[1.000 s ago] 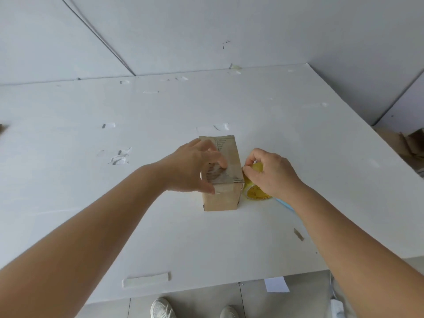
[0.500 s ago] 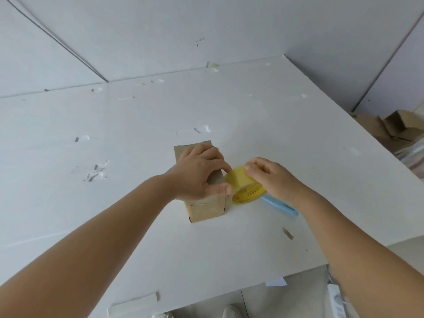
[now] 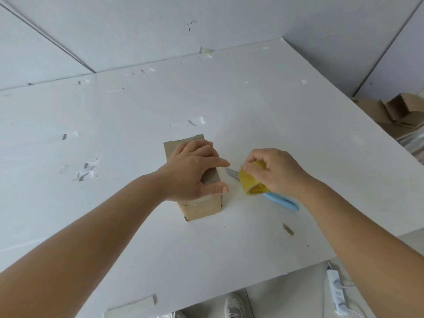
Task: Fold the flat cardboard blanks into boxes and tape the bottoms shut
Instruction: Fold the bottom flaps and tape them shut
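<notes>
— Fingers [image 3: 206, 154] first, please; what do I have on the left hand [image 3: 195, 173]?

— I see them lying flat and close together across the top of the cardboard box [image 3: 203, 206], thumb stretched along its near edge; the palm presses down on it.

— And my right hand [image 3: 275, 171]?

— Its fingers curl around the yellow tape roll [image 3: 249, 183], pinching it just beside the box, apart from it; I cannot tell whether a strip runs between them.

— Where does the box sit?

— Upright on the white table [image 3: 252, 99], near the middle; a blue utility knife [image 3: 283, 201] lies under the roll, its blade tip pointing at the box; tape scraps dot the table; cardboard pieces [image 3: 390, 111] are piled beyond the right edge.
</notes>
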Motion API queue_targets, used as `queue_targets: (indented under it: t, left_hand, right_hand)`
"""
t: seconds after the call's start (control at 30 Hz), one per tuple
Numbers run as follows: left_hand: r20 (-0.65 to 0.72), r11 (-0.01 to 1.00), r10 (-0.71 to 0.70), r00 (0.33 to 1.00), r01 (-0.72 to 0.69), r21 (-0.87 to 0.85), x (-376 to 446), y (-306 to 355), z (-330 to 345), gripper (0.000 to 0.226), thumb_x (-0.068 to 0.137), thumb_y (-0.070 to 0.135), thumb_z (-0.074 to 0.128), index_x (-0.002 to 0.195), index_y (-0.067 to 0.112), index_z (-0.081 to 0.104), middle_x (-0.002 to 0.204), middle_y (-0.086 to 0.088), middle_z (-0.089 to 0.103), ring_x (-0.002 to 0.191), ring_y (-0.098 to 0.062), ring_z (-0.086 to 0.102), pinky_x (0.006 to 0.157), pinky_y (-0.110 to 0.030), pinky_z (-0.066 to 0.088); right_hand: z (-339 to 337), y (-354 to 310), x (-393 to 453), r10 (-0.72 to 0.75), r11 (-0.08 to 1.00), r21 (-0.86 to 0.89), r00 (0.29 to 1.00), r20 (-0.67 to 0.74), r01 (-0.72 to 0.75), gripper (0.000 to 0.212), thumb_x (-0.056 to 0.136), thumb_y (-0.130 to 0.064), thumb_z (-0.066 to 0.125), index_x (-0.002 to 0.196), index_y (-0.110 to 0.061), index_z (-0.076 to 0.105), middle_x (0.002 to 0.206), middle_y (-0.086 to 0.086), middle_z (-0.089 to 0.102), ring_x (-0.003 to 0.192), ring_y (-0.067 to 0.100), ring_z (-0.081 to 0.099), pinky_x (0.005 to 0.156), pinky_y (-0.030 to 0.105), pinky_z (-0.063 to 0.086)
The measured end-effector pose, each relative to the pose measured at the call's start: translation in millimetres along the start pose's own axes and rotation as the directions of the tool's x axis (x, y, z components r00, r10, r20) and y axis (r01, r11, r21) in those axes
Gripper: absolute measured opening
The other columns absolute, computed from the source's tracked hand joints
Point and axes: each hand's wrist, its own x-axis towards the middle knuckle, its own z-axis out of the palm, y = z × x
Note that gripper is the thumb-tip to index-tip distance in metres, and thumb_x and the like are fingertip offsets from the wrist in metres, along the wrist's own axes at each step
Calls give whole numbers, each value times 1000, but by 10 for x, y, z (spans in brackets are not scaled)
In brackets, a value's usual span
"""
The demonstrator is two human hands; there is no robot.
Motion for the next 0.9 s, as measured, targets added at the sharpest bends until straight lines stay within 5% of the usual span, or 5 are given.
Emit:
queue_targets:
  t: [0.17,0.37,0.63,0.77,0.9]
  left_hand:
    - [130,997,-53,990,44,71,348,170,-202,56,85,68,38,130,37,51,104,15,55,119,-14,37,105,-29,18]
    - [445,992,-98,890,125,-31,827,417,-237,36,88,44,56,122,36,56,98,9,65,89,-11,58,74,-28,44]
    - [507,953,-61,860,200,-225,807,329,-159,5,82,37,64,80,38,68,68,17,68,61,7,56,67,-24,38]
    - [421,899,-86,903,252,-357,759,285,-177,5,83,34,67,81,35,72,70,15,70,61,8,58,68,-21,39]
    - [333,862,-149,931,287,-418,716,226,-175,6,84,32,68,82,35,73,70,12,70,63,3,59,67,-19,43]
  right_hand:
    - [-87,-23,35,-123,979,-171,991,-58,111,36,97,-32,38,87,-8,63,78,3,60,80,25,52,78,35,38]
    - [-111,-38,-17,-132,986,-120,984,-123,118,15,98,-24,38,97,-13,48,82,1,57,74,22,49,74,28,26]
    - [-53,-33,-116,-182,981,-102,968,-176,166,8,96,-22,41,93,-15,43,80,1,57,69,21,47,74,27,27]
    - [-73,-14,-166,-139,990,-24,954,-264,138,46,88,-44,49,122,-14,48,112,-3,56,105,18,49,94,29,33]
    - [-23,164,-301,51,988,152,963,-266,-10,100,76,-52,68,150,-19,10,152,-1,24,137,14,20,110,32,20]
